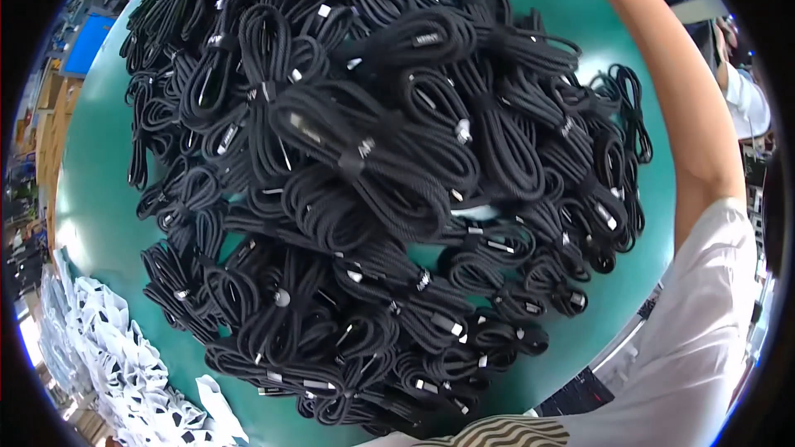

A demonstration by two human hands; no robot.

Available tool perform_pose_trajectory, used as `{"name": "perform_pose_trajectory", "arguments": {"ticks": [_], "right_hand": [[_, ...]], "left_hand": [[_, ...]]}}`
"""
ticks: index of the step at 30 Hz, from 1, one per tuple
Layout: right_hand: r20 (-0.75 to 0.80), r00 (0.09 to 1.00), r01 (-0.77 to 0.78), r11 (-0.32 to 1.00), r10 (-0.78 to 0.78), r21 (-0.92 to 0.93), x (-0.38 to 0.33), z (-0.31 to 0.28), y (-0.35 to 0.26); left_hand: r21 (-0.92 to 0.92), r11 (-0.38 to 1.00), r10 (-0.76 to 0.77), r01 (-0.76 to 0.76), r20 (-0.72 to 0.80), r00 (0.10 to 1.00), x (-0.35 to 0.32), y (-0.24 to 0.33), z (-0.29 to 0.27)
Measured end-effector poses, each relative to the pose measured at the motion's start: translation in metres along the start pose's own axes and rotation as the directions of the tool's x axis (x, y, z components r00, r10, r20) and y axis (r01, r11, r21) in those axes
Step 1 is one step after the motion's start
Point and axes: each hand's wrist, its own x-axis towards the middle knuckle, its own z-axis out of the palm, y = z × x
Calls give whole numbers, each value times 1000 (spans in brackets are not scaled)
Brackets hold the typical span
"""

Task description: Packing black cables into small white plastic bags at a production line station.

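Coiled black braided cables point(497, 141), each bundle bound at its middle by a strap, lie in a large heap on the green tabletop point(95, 174). The biggest-looking cable bundle point(397, 186) sits in the centre above the others, its upper left end blurred. Silvery and white connector ends poke out among the coils. My bare right forearm point(662, 66) rises from a white sleeve point(704, 306) along the right side and runs out past the top edge. That hand lies beyond the picture, so its fingers are hidden. No part of my left hand shows.
Many crumpled white pieces point(120, 356), thin and bag-like, pile up at the lower left, with a loose white piece point(217, 406) beside them. Beyond the table's upper left edge stands a blue panel or bin point(89, 44). Another person in white point(745, 103) is at the right.
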Motion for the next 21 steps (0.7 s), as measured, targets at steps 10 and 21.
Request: {"name": "perform_pose_trajectory", "arguments": {"ticks": [10,21], "right_hand": [[-370,894,-188,960,254,206,-222,48,12],[-718,694,-395,859,47,-325,-252,84,-44]], "left_hand": [[143,989,-23,19,25,999,-69,-47,-7],[192,965,-149,178,-158,976,-247,-89,52]]}}
